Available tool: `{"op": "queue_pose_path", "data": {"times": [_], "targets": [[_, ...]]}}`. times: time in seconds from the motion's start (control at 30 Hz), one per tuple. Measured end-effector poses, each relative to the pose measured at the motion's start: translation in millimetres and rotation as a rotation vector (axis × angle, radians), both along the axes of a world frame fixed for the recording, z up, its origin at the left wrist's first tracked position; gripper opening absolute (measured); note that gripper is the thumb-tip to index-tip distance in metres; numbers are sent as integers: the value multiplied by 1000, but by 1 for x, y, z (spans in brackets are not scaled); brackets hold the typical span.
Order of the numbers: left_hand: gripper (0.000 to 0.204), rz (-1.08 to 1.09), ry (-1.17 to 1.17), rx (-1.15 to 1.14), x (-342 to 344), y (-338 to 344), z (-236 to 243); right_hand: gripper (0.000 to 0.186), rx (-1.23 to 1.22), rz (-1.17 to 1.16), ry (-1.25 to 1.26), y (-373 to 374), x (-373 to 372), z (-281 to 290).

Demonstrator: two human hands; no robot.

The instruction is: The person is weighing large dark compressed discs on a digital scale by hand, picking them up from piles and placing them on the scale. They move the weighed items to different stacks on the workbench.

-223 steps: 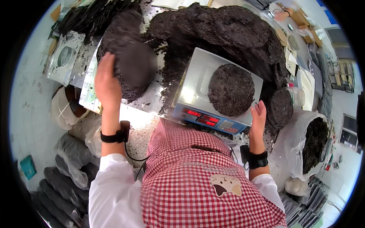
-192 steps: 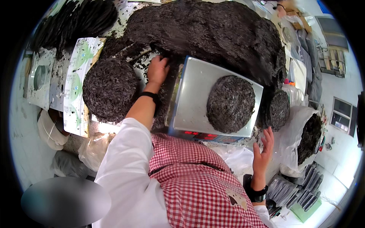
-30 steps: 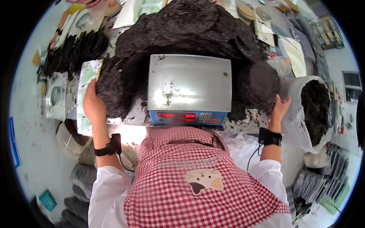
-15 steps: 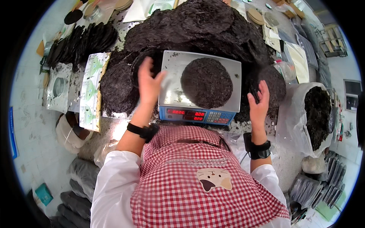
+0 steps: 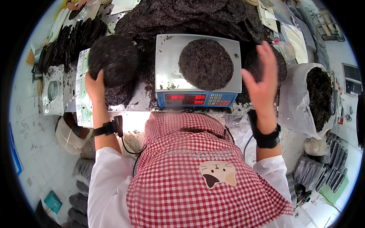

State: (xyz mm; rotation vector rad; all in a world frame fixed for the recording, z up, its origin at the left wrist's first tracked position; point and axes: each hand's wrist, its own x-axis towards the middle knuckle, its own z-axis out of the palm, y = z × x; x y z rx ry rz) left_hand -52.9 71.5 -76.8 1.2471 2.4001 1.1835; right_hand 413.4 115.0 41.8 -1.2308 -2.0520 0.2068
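Note:
A round, dark, shredded cake (image 5: 205, 62) lies on the steel pan of a blue scale (image 5: 162, 49) with red displays. My left hand (image 5: 95, 85) is closed on another dark round cake (image 5: 114, 57), raised left of the scale with its thumb over the near face. Below it lies more dark material (image 5: 118, 97), partly hidden. My right hand (image 5: 262, 74) is raised just right of the scale, blurred, fingers apart and holding nothing. Behind it is another dark cake (image 5: 280, 66), mostly hidden.
A large dark heap (image 5: 182, 17) spans the back. Dark flat pieces (image 5: 76, 45) and a printed board (image 5: 81, 108) are at left. An open plastic sack (image 5: 292, 106) of dark flakes stands at right. The table's front edge (image 5: 144, 109) crosses below. A co-worker's hand (image 5: 74, 5) shows top left.
Since one second ago a cake has appeared on the pan. In the last half second my left hand has moved left, taking hold of another cake, and my right hand has risen.

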Motion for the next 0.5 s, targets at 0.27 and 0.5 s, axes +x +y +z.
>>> {"op": "queue_pose_path", "data": {"times": [0.27, 0.5], "targets": [[83, -404, 715, -597, 9, -37, -45, 76, -325, 149, -560, -23, -25, -127], [71, -446, 552, -538, -10, -37, -63, 40, -266, 226, -64, -41, -11, -94]]}}
